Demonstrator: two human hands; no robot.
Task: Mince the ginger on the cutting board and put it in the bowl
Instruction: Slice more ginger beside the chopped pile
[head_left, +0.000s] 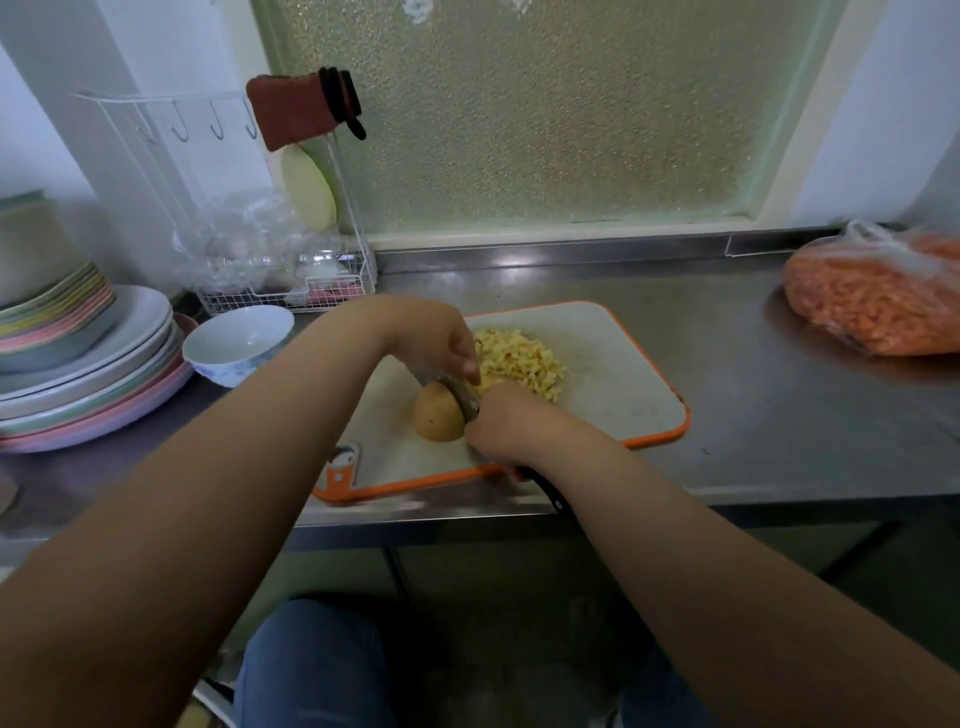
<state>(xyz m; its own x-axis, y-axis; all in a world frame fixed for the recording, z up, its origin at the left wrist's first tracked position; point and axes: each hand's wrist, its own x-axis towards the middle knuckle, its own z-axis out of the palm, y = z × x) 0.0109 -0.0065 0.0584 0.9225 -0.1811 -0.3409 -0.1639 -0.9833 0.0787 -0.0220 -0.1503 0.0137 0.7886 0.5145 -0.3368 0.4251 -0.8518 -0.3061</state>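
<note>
Mincing: right hand (501, 426) grips the knife (460, 395); left hand (441, 340) presses its blade. Ginger (439, 415), firm and slippery, sits mid-board beside loose bits (519, 361).

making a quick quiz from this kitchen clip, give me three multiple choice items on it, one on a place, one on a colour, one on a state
1. Where is the bowl?
A. left of the cutting board, beside the stacked plates
B. on the cutting board
C. beside the orange bag

2. What colour is the cutting board rim?
A. green
B. orange
C. black

3. What is the state of the bowl?
A. full of minced ginger
B. upside down
C. upright, no ginger in it

Answers:
1 A, it stands on the counter by the stacked plates.
2 B, an orange edge runs round the pale board.
3 C, its inside shows bare; the minced ginger still lies on the board.
</note>
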